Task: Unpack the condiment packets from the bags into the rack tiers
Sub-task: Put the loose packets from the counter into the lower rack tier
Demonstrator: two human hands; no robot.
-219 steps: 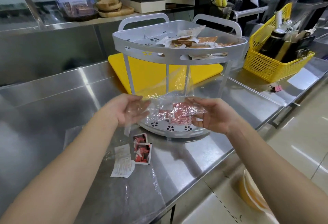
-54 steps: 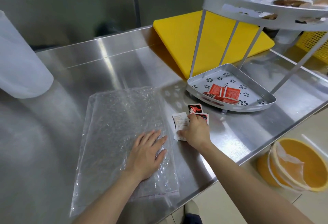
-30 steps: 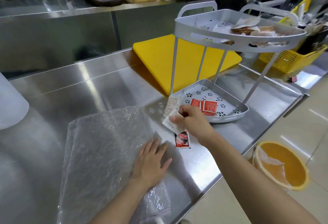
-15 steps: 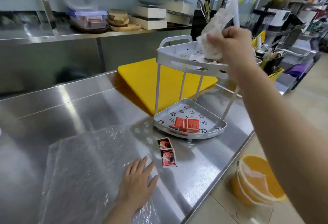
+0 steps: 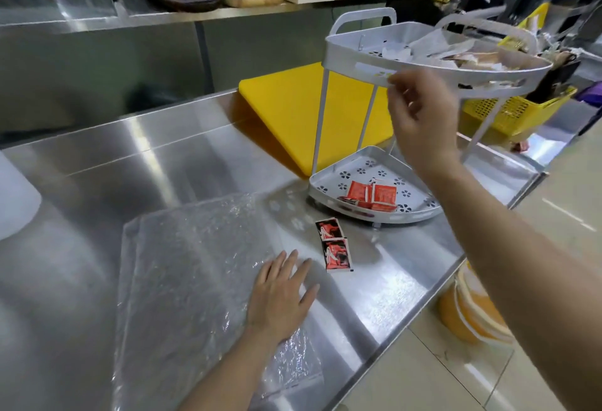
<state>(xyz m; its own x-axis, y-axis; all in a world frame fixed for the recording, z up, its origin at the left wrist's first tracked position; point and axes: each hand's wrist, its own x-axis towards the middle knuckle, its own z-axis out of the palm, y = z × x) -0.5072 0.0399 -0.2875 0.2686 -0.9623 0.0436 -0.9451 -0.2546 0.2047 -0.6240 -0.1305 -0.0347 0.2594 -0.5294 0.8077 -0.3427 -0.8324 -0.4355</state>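
Note:
A white two-tier corner rack stands on the steel counter. Its top tier (image 5: 355,62) holds white and brown packets (image 5: 456,52); its bottom tier (image 5: 329,195) holds several red packets (image 5: 374,194). Two red-and-black packets (image 5: 335,247) lie joined on the counter in front of the rack. Flat empty clear plastic bags (image 5: 189,267) lie at the left. My left hand (image 5: 280,296) rests flat on the bags' right edge, fingers spread. My right hand (image 5: 420,120) hangs in the air just below the top tier's front rim, fingers loosely apart and holding nothing.
A yellow cutting board (image 5: 293,107) lies behind the rack. A yellow basket (image 5: 508,111) of bottles stands at the right. An orange bin (image 5: 472,309) sits on the floor below the counter's edge. A white container (image 5: 16,202) stands at the far left.
My right hand picked the white packets off the counter, lifted them to the top tier, let them go and has dropped below the rim, empty. My left hand stayed on the bags.

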